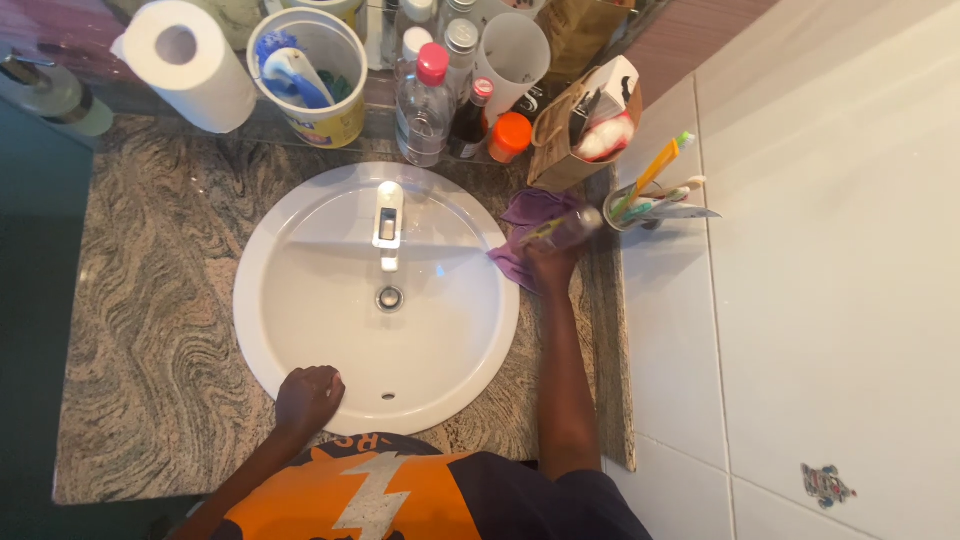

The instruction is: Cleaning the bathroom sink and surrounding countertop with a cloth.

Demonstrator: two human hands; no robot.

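Granite bench (150, 300): veined brown-grey stone top; carries a round white sink (300, 330) set in its middle.
Right hand (548, 268): at 3 o'clock of the sink, over the bench; grip closed around a small clear bottle (565, 228), which lies tilted, its far end pointing to 2 o'clock.
Purple cloth (525, 215): bunched on the bench at the sink's 3 o'clock rim, directly under and beside the right hand; one corner overlaps the rim. Whether the fingers also pinch the cloth cannot be told.
Left hand (308, 395): at 7 o'clock of the sink, curled into a loose fist resting on the rim; grip holds nothing visible.
Tap (388, 215): chrome, at 12 o'clock of the basin; drain (389, 297) just below it.
Toothbrush cup (628, 208): just beside the bottle's far end, at 3 o'clock of it; brushes lean outward toward the tiled wall (820, 250).
Paper bag (575, 130): at 1 o'clock of the right hand, near it.
Handling advice: judged from this view, keep the bottle's far end away from the toothbrush cup, which looks easy to tip; hold the wrist low and steady; keep the left fist braced on the rim for balance.
Back row: paper roll (185, 60), yellow tub (310, 75), bottles (425, 100), all at 11 to 1 o'clock, well apart from both hands.
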